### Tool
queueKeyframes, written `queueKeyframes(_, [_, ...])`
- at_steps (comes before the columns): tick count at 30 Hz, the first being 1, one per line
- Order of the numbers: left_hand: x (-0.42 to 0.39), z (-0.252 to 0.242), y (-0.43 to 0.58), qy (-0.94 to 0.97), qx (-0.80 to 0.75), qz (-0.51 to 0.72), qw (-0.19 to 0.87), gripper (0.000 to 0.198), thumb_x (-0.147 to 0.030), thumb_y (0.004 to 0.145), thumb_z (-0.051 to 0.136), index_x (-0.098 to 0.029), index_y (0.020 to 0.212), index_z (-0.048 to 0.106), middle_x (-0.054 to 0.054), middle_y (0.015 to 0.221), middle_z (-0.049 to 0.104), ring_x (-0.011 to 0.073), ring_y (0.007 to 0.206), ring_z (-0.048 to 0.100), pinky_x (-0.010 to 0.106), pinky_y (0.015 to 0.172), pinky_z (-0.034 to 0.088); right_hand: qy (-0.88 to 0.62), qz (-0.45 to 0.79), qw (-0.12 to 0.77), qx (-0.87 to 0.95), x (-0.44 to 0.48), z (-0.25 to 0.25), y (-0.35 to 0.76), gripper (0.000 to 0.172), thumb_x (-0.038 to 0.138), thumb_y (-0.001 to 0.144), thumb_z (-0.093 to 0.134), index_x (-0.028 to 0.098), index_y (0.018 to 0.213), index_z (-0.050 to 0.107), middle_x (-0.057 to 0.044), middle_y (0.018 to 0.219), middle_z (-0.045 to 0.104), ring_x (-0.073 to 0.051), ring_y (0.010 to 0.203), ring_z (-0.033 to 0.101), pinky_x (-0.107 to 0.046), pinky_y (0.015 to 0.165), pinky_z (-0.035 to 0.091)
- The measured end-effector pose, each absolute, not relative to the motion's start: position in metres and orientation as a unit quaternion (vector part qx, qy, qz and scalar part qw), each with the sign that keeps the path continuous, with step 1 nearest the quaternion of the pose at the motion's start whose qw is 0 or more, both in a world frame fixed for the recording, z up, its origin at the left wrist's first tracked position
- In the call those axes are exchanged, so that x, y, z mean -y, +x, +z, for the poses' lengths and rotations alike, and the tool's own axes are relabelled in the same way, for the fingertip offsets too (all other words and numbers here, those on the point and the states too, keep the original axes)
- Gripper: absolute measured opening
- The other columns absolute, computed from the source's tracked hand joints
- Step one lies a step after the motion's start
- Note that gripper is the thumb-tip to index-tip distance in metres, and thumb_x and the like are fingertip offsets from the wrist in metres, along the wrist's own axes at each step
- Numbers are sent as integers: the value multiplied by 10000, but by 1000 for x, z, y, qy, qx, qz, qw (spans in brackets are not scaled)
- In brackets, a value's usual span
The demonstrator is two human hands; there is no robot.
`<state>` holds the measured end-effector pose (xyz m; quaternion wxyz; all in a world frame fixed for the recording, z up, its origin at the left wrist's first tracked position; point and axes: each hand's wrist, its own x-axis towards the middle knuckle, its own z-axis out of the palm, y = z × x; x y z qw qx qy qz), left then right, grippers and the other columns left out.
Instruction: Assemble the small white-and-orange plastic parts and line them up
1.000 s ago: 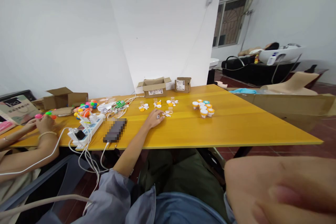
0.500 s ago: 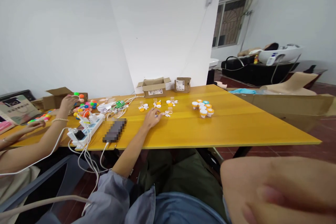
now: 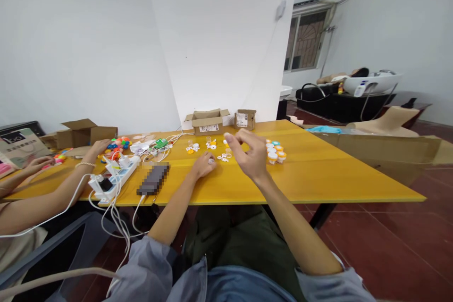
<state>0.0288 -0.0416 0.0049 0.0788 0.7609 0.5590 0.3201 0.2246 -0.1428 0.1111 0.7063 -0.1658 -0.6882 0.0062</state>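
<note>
My left hand [image 3: 203,165] rests on the yellow table, its fingers curled round a small whitish, partly clear piece [image 3: 211,161] too small to name. Right of it lie small white pieces [image 3: 222,157] beside a clear cup [image 3: 228,153]. My right hand [image 3: 250,155] is raised above the table, fingers bent, thumb apart, with nothing visible in it. Behind it stands a cluster of small lidded tubs [image 3: 272,156] with white, orange and teal lids, partly hidden. Farther back are more clear cups [image 3: 208,140], a yellow ring-like lid [image 3: 191,151] and white pieces.
Two cardboard boxes, one open [image 3: 208,122] and one smaller [image 3: 245,120], stand by the wall. To the left are a phone-like dark device [image 3: 154,179], a power strip [image 3: 120,177] with cables, and colourful balls [image 3: 120,145]. A co-worker's arm [image 3: 67,188] reaches in there.
My right hand has moved from close to the camera at lower right to above the table. My left hand has shifted slightly left. The co-worker's raised hand has come down.
</note>
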Motion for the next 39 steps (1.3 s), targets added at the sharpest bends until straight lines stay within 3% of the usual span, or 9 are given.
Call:
queueKeyframes(6, [44,6,31,790,-544,272,76,224,-156,736,565,-214,931,658,40,973,681,217,917,639,352,889,520,-417,144,492,751,60,57,210,398,360,926,554,215,563,480,37,532,520,-127,550,479,-258,575,322])
queueKeyframes(11, [45,7,34,801,-518,288,83,213,-142,729,558,-218,909,643,29,945,686,204,889,635,338,877,523,-517,142,352,767,53,23,206,174,244,926,541,213,799,656,-34,819,720,-177,747,626,-259,638,363])
queueKeyframes(17, [47,8,36,813,-486,303,107,191,-178,771,575,-220,943,646,20,941,694,190,862,633,334,866,529,-522,88,271,804,61,17,206,225,179,966,469,224,1026,682,-74,1109,733,-208,994,664,-265,738,413])
queueKeyframes(22, [44,7,36,815,-471,316,116,169,-222,796,617,-223,957,669,21,964,707,195,895,643,340,887,528,-521,73,244,815,60,13,205,275,178,972,442,231,1119,668,-80,1217,694,-215,1067,645,-280,805,441])
queueKeyframes(32, [43,10,35,782,-493,350,148,211,-363,887,611,-201,977,711,46,963,737,179,844,643,295,796,521,-503,40,266,821,52,-3,206,284,212,967,451,242,1150,666,-108,1199,681,-240,988,652,-320,796,466])
queueKeyframes(39, [34,8,31,736,-531,401,126,194,-315,908,567,-203,922,724,36,967,734,182,865,641,316,837,523,-476,46,268,836,56,-1,204,283,203,964,478,229,1178,660,-114,1248,639,-235,1063,633,-321,839,481])
